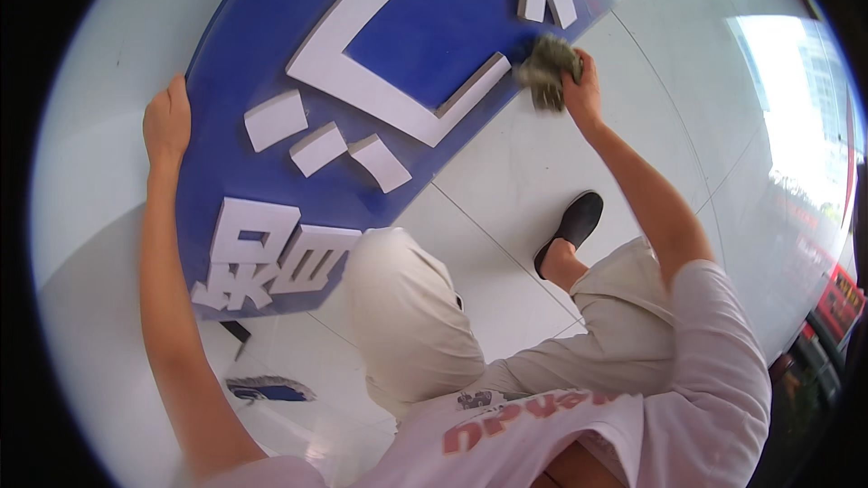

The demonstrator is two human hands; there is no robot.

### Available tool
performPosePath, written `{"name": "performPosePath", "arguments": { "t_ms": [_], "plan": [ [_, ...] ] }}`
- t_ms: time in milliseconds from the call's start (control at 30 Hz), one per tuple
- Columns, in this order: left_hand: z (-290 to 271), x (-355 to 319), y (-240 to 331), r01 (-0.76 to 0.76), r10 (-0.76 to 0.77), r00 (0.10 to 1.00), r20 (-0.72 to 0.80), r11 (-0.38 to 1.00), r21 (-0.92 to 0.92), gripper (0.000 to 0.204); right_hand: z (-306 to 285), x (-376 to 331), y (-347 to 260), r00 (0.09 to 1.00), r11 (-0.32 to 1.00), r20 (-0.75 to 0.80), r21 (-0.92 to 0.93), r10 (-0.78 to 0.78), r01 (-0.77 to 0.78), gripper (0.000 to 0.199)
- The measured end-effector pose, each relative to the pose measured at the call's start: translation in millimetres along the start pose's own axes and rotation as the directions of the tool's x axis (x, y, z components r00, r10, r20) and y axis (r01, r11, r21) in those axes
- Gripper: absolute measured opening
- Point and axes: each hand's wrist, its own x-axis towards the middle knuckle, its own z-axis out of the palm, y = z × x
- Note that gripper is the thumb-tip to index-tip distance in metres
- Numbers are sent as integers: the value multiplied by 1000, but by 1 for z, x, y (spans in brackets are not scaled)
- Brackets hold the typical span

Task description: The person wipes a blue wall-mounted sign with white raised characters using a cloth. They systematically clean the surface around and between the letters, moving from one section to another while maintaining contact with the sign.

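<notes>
A large blue sign board (425, 45) with raised white characters (362, 90) spans the upper part of the head view. My left hand (168, 122) is closed round the board's left edge, its fingertips hidden. At the board's lower right edge, my right hand (583, 86) grips a bunched, dark greenish cleaning cloth (549, 70). The cloth is slightly blurred and lies against or just beside the edge, close to one end of a white stroke; whether it touches cannot be told.
Pale floor tiles (506, 181) lie below the board. A flat mop head (271, 389) rests on the floor at lower left. My bent knee (407, 307) is close to the board's lower corner, and my foot in a black shoe (576, 221) stands to the right. Bright glass (787, 90) is at far right.
</notes>
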Motion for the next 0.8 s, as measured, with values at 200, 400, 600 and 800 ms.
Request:
{"name": "performPosePath", "arguments": {
  "t_ms": [200,400,600,800],
  "plan": [
    [6,8,11,14,-14,999,-46,1000,14,62,160,-136,-21,941,983,-323,179,105,-48,56],
    [11,10,-2,-46,52,990,-133,998,48,63,181,-289,-41,849,787,508,461,144,-410,52],
    [6,2,3,-3,4,997,-76,1000,17,64,93,-106,-20,856,427,-33,876,515,-223,41],
    [12,2,6,-57,61,987,-148,998,29,63,125,-83,-74,860,606,-192,779,473,-160,39]
  ]
}}
